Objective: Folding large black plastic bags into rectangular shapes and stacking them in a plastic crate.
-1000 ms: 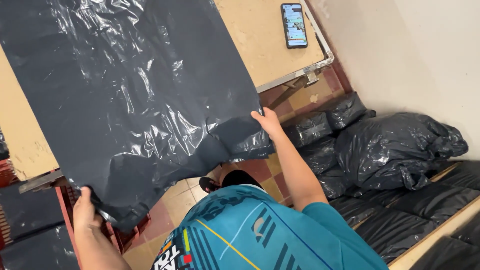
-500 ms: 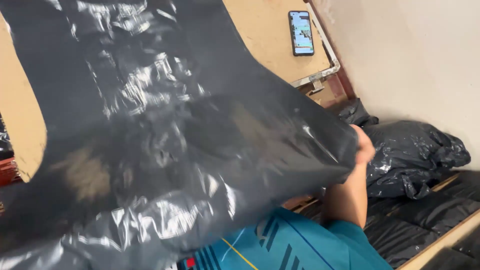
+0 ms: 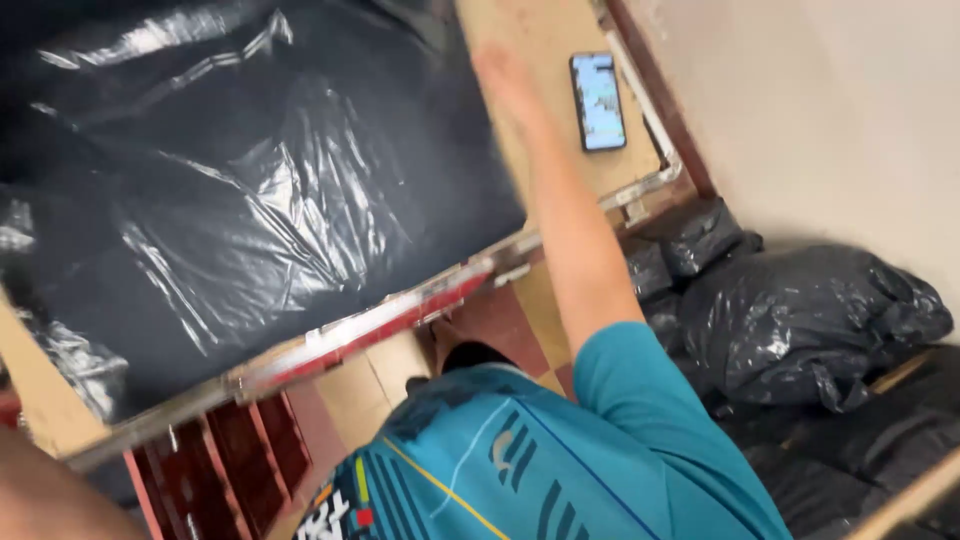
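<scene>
A large black plastic sheet [image 3: 250, 190] lies spread over the wooden table [image 3: 560, 130], glossy and wrinkled. My right hand [image 3: 500, 78] reaches far across the table, right beside the sheet's right edge. It is blurred, so its grip does not show. Only my left forearm [image 3: 45, 500] appears, at the bottom left corner, and the hand itself is out of frame. My teal shirt [image 3: 560, 460] fills the bottom middle.
A phone [image 3: 598, 100] with a lit screen lies on the table's right end, beside a metal rim [image 3: 640, 185]. Stuffed black bags [image 3: 800, 320] pile up on the floor against the pale wall at right. Red and tan floor tiles [image 3: 360, 380] show below the table edge.
The sheet was hanging off the table in both hands, then swung up, and now lies flat on the table. My right hand has moved from the near edge to far across the table.
</scene>
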